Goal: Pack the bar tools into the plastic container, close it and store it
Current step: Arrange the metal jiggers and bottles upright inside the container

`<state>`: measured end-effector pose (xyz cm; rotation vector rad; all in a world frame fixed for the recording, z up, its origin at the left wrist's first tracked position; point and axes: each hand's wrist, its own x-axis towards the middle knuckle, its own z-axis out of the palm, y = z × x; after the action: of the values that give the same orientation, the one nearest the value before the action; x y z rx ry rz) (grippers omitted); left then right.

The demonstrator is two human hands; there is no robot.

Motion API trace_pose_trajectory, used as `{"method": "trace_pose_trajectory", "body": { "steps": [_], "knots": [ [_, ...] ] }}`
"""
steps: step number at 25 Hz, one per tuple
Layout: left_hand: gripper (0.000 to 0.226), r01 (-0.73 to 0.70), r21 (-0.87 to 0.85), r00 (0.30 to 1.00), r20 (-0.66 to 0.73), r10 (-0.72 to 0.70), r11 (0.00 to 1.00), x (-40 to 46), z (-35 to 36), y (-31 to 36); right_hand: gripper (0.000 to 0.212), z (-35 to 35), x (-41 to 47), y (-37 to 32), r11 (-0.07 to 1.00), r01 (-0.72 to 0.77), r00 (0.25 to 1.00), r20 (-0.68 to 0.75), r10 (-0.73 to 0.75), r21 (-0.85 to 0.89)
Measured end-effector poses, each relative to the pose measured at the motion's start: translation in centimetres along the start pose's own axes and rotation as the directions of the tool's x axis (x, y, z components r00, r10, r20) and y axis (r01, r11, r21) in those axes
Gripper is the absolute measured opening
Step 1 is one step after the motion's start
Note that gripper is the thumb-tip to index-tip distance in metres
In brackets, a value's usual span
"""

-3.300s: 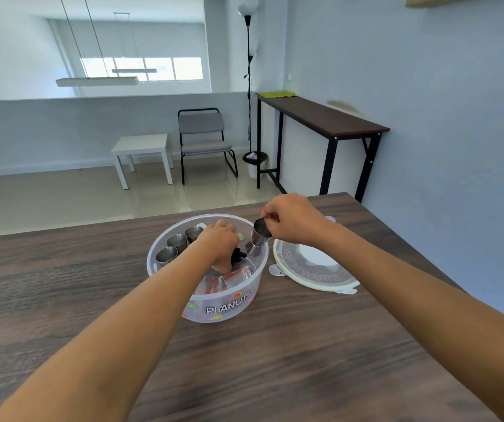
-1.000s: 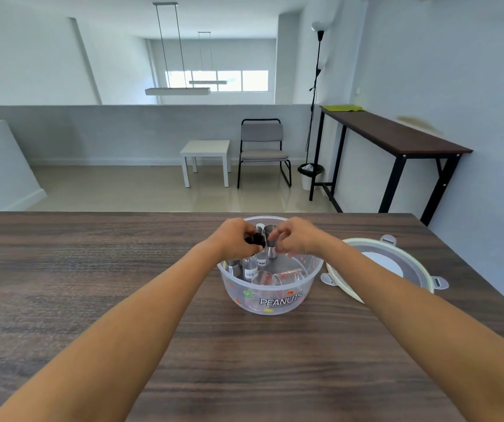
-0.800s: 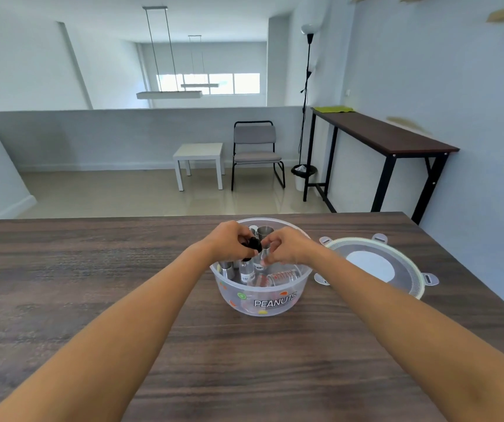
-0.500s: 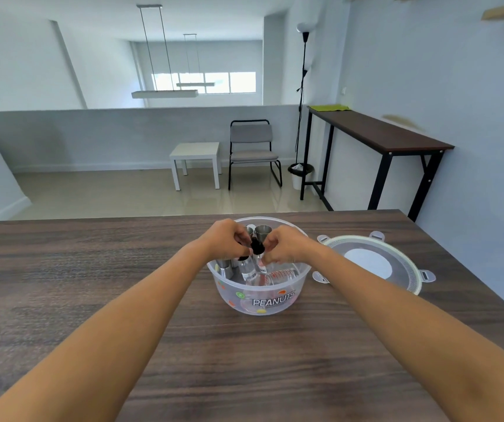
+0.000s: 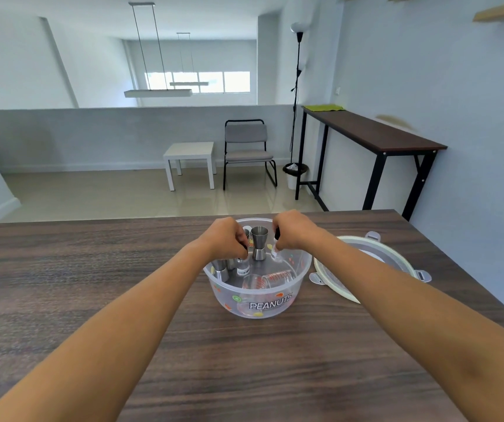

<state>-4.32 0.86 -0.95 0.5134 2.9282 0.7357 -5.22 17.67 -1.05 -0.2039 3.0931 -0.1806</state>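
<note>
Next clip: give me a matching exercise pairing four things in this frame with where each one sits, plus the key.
Things:
1. steel jigger
2. lid
3. glass measuring cup
4. green cloth

Places:
A. lying on its side in the container
B. on the tall dark side table by the wall
C. upright in the container, between the left hand and right hand
D. on the wooden table, right of the container

Pairs: 1-C, 2-D, 3-A, 4-B
</note>
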Motion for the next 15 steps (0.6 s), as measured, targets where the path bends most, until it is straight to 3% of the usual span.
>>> {"method": "trace_pose_trajectory", "body": {
  "steps": [15],
  "knots": [
    [0.022, -0.023, 0.015, 0.998, -0.059, 0.024, 1.000, -1.0, -0.6, -0.3, 0.022, 2.5, 0.7, 0.0, 0.996, 0.073, 0.972, -0.221, -0.085, -0.060]
  ]
}}
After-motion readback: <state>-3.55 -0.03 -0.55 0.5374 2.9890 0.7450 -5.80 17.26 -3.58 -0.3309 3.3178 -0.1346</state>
